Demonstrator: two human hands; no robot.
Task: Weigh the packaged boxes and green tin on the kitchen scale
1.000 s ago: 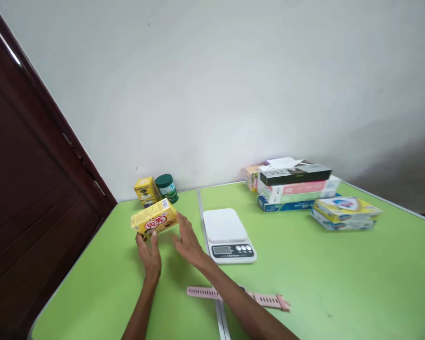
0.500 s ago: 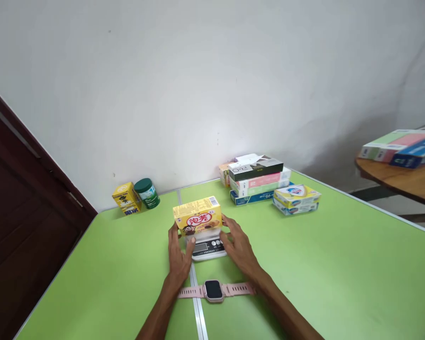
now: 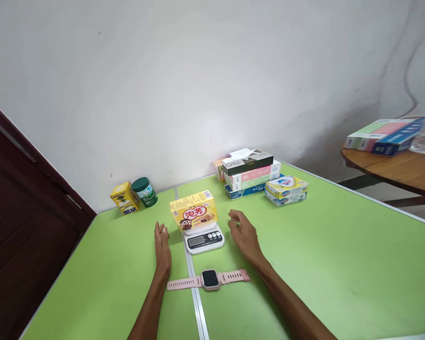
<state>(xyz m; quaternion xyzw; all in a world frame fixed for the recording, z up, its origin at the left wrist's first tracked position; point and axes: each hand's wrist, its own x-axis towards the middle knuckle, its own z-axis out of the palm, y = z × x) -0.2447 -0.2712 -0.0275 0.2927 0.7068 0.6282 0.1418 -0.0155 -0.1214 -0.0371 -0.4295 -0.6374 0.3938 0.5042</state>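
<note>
A yellow puff snack box (image 3: 193, 212) rests on a white digital kitchen scale (image 3: 205, 240), whose display and buttons face me. To the left of the scale is my left hand (image 3: 162, 248), open, apart from the box and holding nothing. On the other side my right hand (image 3: 246, 236) is open as well, its fingers loosely bent and clear of the scale. A smartwatch with a pink strap (image 3: 210, 279) lies stretched out on the green table between my forearms.
Against the wall at left stand a yellow box (image 3: 125, 198) and a green-lidded jar (image 3: 144, 192). Flat boxes (image 3: 251, 172) are stacked at back right, beside a yellow and white soap package (image 3: 286, 190). More boxes lie on a wooden table (image 3: 403, 165) at far right.
Both hands have let go of the snack box and drawn apart, left hand leftward and right hand rightward. The box stays on the scale. The camera view has shifted slightly.
</note>
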